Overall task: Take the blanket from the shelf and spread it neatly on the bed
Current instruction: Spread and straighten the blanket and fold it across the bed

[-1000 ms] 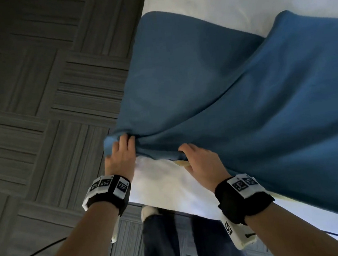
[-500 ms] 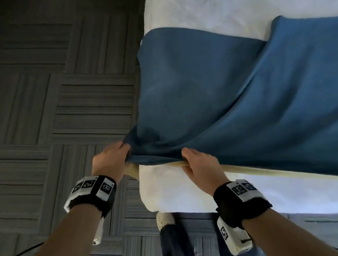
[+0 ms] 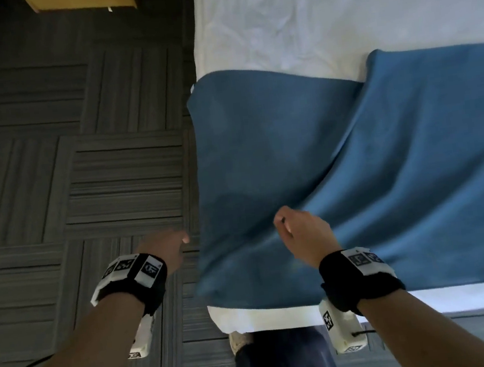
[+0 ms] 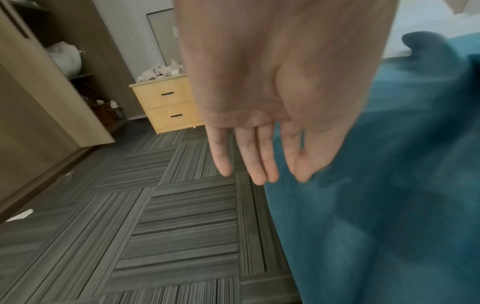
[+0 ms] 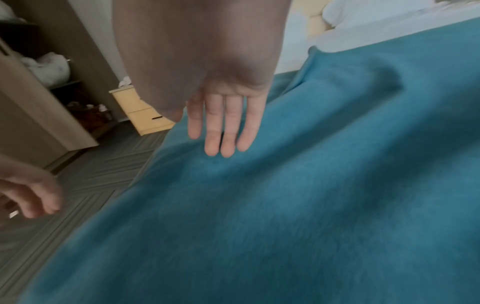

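**Blanket down on bed corner, both hands free**

Blue blanket (image 3: 354, 176): soft, matte, fleece-like nap. It lies over the near-left corner of the bed (image 3: 321, 14), and its left edge hangs just past the mattress side. A diagonal fold ridge runs from near the right hand up toward the far right, where a second layer overlaps the first. Shallow ripples on the right part, so it isn't flat. Near edge stops short of the mattress edge, leaving a strip of white sheet showing.

Bed sheet: white, lightly creased, bare beyond the blanket's far edge.

Left hand (image 3: 166, 247): off the bed, over the floor (image 3: 67, 173), just beside the blanket's left edge and not touching it. In the left wrist view the fingers (image 4: 249, 156) are straight, close together, pointing down, holding nothing.

Right hand (image 3: 303, 233): above the blanket near its near-left area, at the low end of the fold ridge. In the right wrist view the fingers (image 5: 226, 127) are extended and relaxed, nothing gripped. Can't tell whether the fingertips touch the fabric.

Both wrists carry black bands with white tag blocks.

Floor: grey carpet tiles, striped, laid in alternating directions. Light wood two-drawer cabinet (image 4: 168, 105) stands against the far wall, with crumpled fabric on top.
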A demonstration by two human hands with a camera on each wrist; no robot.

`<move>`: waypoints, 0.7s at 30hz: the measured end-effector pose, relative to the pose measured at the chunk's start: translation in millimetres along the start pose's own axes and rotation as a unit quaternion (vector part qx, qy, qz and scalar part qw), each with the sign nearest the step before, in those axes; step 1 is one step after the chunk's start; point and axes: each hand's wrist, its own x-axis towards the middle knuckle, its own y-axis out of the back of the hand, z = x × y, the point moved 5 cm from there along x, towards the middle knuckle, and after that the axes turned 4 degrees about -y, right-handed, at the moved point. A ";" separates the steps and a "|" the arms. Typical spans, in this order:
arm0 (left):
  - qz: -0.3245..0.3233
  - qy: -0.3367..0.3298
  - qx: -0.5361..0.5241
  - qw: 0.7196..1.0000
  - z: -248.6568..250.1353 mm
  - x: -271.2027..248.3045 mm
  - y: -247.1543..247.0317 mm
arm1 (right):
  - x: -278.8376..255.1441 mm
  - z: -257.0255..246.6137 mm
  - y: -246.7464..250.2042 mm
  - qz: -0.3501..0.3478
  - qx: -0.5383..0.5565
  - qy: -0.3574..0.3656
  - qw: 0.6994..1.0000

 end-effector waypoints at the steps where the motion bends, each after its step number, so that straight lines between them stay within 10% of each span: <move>1: 0.014 -0.009 0.006 1.000 5.9 6.9 10.5 | 7.5 6.6 10.2 0.010 0.004 -0.006 1.000; 21: 0.152 -0.074 0.060 0.984 143.1 168.8 184.4 | 179.2 127.2 149.2 0.148 -0.007 -0.105 0.983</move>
